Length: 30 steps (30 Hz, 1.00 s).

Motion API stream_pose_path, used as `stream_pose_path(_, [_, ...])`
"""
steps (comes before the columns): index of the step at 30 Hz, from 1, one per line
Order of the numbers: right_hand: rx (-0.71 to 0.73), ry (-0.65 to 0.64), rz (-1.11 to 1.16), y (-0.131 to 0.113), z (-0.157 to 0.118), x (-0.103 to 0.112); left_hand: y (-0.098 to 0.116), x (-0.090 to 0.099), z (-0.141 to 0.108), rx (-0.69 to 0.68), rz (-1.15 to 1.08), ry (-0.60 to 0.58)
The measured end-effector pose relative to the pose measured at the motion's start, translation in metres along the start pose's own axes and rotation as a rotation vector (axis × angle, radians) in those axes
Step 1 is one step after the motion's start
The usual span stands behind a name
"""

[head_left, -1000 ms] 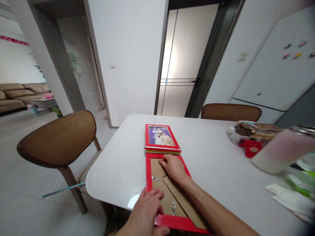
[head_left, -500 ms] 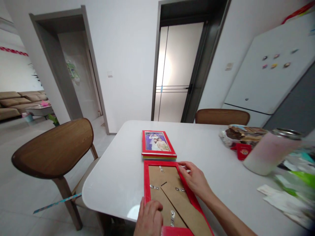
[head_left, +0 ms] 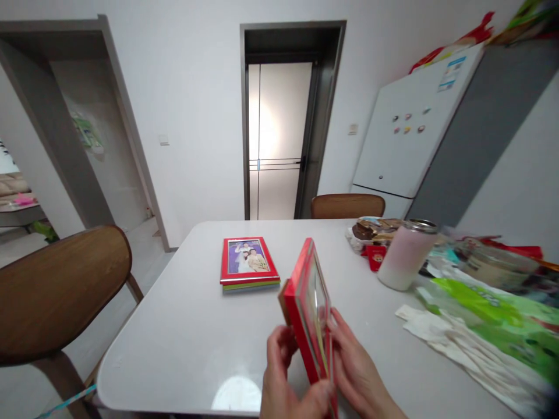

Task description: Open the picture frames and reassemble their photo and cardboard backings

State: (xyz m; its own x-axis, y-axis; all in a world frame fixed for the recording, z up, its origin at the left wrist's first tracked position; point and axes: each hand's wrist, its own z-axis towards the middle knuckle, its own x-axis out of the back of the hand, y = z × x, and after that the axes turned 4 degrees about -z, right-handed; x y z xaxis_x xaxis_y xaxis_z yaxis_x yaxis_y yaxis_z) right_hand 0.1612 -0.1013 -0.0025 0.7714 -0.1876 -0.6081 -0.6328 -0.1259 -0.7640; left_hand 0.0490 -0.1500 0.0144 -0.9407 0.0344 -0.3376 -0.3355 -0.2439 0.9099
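Note:
A red picture frame stands tilted on edge above the white table, its glazed front turned to the right and its brown backing to the left. My left hand grips its lower near part, fingers behind and thumb along the edge. On the right side my right hand holds the frame by its far edge, with some fingers hidden behind it. Beyond, to the left, a red framed photo of people in wedding dress lies face up on top of a small stack.
On the table, a pink and white tumbler, a red packet, a white cloth and green plastic packaging crowd the right side. Wooden chairs stand left and at the far side.
The frame was lying back side up; now it is lifted and turned onto its edge, both hands gripping it. My view has swung to the right.

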Motion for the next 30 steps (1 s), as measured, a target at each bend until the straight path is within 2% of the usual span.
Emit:
stream_pose_path(2, [0.012,0.040,-0.157,-0.027,0.014,0.016,0.011,-0.008,0.017,0.067,-0.109,0.046])
stream_pose_path(4, [-0.035,0.092,-0.362,-0.055,0.032,0.038,0.011,-0.012,0.030,0.141,-0.217,0.023])
stream_pose_path(6, [-0.042,0.082,-0.568,-0.076,0.052,0.058,-0.001,-0.016,0.036,0.196,-0.278,-0.042])
stream_pose_path(8, [0.022,0.090,-0.839,-0.089,0.071,0.073,-0.022,-0.020,0.038,0.244,-0.254,-0.110])
stream_pose_path(11, [0.177,0.153,-1.212,-0.096,0.095,0.085,-0.051,-0.025,0.038,0.230,0.067,-0.166])
stream_pose_path(14, [0.261,0.188,-1.354,-0.095,0.112,0.090,-0.062,-0.027,0.044,0.133,0.436,-0.182])
stream_pose_path(18, [0.353,0.210,-1.530,-0.096,0.126,0.090,-0.060,-0.028,0.051,0.128,0.520,-0.158])
stream_pose_path(21, [0.448,0.199,-1.658,-0.092,0.127,0.079,-0.058,-0.018,0.056,0.151,0.510,-0.117])
stream_pose_path(23, [0.546,0.150,-1.720,-0.080,0.124,0.061,-0.057,-0.003,0.063,0.174,0.474,-0.045])
stream_pose_path(26, [0.711,-0.028,-1.762,-0.047,0.119,0.015,-0.055,0.032,0.084,0.216,0.383,0.127])
stream_pose_path(28, [0.786,-0.197,-1.769,-0.019,0.117,-0.021,-0.052,0.057,0.099,0.244,0.295,0.245])
stream_pose_path(30, [0.841,-0.315,-1.773,0.006,0.118,-0.055,-0.047,0.078,0.110,0.273,0.180,0.352])
